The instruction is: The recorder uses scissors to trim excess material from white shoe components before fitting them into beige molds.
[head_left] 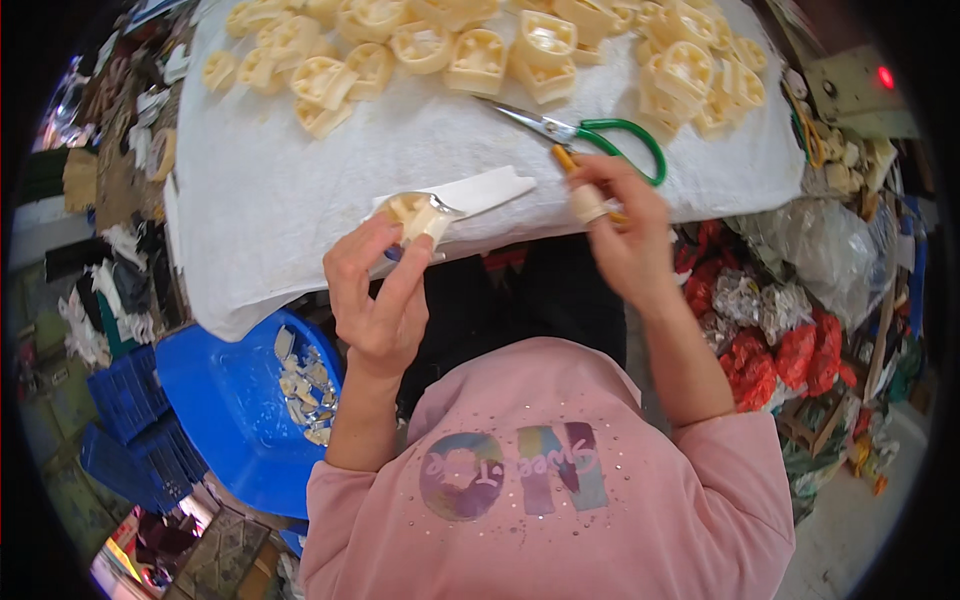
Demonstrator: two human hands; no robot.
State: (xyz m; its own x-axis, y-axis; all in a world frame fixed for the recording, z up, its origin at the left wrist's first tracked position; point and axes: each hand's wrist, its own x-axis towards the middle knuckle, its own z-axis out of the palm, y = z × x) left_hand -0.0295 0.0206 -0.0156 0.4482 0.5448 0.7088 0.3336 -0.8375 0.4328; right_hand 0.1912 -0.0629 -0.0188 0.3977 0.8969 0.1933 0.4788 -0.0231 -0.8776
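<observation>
Cream piece (432,222), one, in left fingers (406,274)

White-clothed table (250,190) | cream moulded pieces (478,62) | green-handled scissors (562,131) | white strip (485,188)

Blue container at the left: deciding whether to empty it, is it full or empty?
Neither, only partly filled: the blue container holds pale scraps toward its right side, with much blue inside surface showing.

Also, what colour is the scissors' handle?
Green: the scissors' handle shows best in the head view.
</observation>
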